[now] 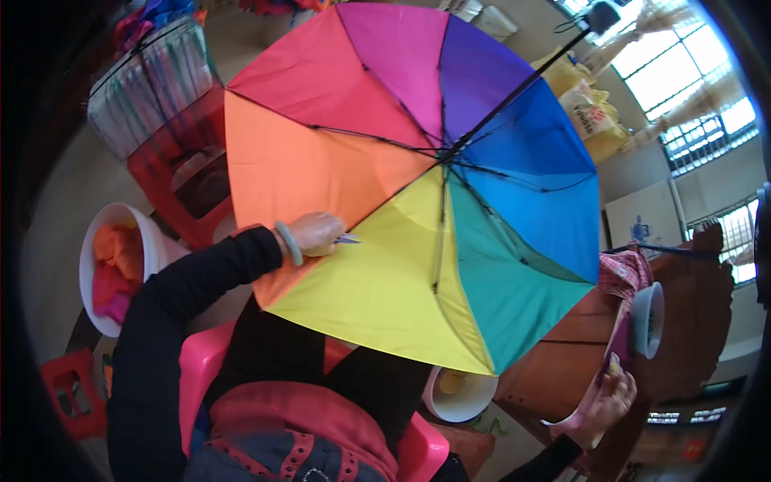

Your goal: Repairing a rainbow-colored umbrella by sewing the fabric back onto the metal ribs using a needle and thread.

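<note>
An open umbrella (385, 233) with rainbow-coloured panels fills the middle, its ribbed inner side facing me. Its black shaft slants to the upper right and ends in a dark handle (601, 16). My left hand (315, 233), with a pale bangle at the wrist, is closed by the orange and yellow panels. Small pointed blades, like thread snips (348, 238), stick out from its fingers. Low on the right, my right hand (608, 408) is beside the brown table (554, 353), fingers bent around something small and pale that I cannot make out.
A white bucket (151, 257) of orange and pink cloth stands left, near a red stool (181, 165) bearing a striped bundle (152, 92). Another white bucket (459, 410) sits below the umbrella. A pale blue tub (647, 320) and checked cloth (625, 275) are right.
</note>
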Tool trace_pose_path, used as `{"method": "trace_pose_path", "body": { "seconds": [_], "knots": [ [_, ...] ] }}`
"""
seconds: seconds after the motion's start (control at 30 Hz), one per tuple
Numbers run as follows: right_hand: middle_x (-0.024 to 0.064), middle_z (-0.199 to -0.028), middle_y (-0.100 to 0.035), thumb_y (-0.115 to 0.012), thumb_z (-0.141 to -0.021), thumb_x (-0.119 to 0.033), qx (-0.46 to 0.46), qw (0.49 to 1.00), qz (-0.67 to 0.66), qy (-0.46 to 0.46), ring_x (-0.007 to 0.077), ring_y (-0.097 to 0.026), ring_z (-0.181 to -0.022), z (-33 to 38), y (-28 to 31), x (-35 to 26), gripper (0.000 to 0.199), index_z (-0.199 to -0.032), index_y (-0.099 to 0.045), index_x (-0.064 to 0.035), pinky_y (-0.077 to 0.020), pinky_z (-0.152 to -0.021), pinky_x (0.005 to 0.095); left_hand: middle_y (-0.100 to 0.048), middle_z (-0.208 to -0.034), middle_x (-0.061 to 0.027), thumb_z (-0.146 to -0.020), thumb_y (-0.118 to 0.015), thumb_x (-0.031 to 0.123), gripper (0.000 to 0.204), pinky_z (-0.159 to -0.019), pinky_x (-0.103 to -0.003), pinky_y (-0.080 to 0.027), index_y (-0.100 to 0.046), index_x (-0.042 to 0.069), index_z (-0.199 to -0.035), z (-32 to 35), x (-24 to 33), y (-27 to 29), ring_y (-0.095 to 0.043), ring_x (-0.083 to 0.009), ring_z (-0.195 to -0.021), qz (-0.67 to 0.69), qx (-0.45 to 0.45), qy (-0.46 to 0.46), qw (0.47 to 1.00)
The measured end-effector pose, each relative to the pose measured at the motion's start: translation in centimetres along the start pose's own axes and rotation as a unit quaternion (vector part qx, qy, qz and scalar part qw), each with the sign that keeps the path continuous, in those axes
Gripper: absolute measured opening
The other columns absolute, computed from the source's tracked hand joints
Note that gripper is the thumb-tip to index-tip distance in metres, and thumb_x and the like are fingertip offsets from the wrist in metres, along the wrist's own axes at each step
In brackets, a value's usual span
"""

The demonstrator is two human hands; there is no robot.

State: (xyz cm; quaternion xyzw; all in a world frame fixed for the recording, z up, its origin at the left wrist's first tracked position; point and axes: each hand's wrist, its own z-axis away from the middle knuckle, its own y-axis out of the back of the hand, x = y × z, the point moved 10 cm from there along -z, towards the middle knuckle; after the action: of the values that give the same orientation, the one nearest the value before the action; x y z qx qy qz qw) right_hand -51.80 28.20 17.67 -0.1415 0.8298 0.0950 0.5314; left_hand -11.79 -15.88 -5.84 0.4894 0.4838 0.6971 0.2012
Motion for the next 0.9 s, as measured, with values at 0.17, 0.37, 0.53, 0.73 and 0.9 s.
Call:
{"method": "trace_pose_path", "body": {
  "seconds": [0.17, 0.37, 0.53, 0.73, 0.9],
  "knots": [
    [0.0048, -0.072, -0.056, -0.044, -0.088, -0.005, -0.074, 0.981, 0.152, -0.096, 0.0102, -0.052, -0.058, 0.2, -5.1, 6.7, 0.008, -0.091, -0.052, -0.0049, -0.045, -0.052, 0.0221, -0.059, -0.072, -0.0178, -0.066, -0.055, 0.014, 0.013, -0.058, -0.044, -0.045, -0.057, 0.003, -0.072, -1.6, -3.0, 5.7, -0.057, -0.0349, -0.065, -0.171, 0.107, 0.053, 0.978],
    [0.0004, -0.063, -0.051, -0.049, -0.084, -0.003, -0.192, 0.928, 0.319, 0.007, 0.0053, -0.045, -0.053, 3.1, -13.1, 11.0, 0.005, -0.082, -0.054, -0.0029, -0.0353, -0.046, 0.0192, -0.055, -0.058, -0.0197, -0.063, -0.062, 0.028, 0.027, -0.056, -0.044, -0.046, -0.058, 0.002, -0.058, -0.4, -1.3, 3.2, -0.056, -0.0342, -0.057, -0.046, 0.126, 0.057, 0.989],
    [-0.0015, -0.06, -0.049, -0.051, -0.082, -0.005, -0.214, 0.93, 0.299, -0.011, 0.0045, -0.043, -0.053, 7.0, -17.5, 10.5, 0.006, -0.079, -0.056, -0.0023, -0.0338, -0.046, 0.0211, -0.057, -0.065, -0.0215, -0.064, -0.065, 0.033, 0.034, -0.059, -0.044, -0.045, -0.059, 0.0, -0.065, -0.5, 1.4, -1.8, -0.058, -0.0359, -0.064, 0.082, 0.0, 0.167, 0.983],
    [-0.0019, -0.061, -0.05, -0.052, -0.082, -0.006, -0.197, 0.956, 0.209, -0.052, 0.004, -0.043, -0.053, 7.6, -17.5, 10.5, 0.006, -0.08, -0.057, -0.0018, -0.0338, -0.046, 0.0205, -0.058, -0.07, -0.0224, -0.066, -0.063, 0.024, 0.027, -0.063, -0.044, -0.047, -0.059, -0.002, -0.073, -0.9, 2.6, -3.4, -0.059, -0.0374, -0.068, 0.063, 0.109, 0.18, 0.976],
    [-0.003, -0.062, -0.048, -0.052, -0.082, -0.005, -0.184, 0.962, 0.19, -0.062, 0.0029, -0.041, -0.053, 8.4, -17.3, 10.6, 0.007, -0.079, -0.056, -0.0014, -0.0313, -0.046, 0.019, -0.059, -0.072, -0.0231, -0.068, -0.058, 0.016, 0.02, -0.067, -0.044, -0.048, -0.057, -0.002, -0.075, -1.6, 2.0, -4.5, -0.059, -0.0386, -0.07, 0.013, 0.141, 0.191, 0.971]
  ]
}}
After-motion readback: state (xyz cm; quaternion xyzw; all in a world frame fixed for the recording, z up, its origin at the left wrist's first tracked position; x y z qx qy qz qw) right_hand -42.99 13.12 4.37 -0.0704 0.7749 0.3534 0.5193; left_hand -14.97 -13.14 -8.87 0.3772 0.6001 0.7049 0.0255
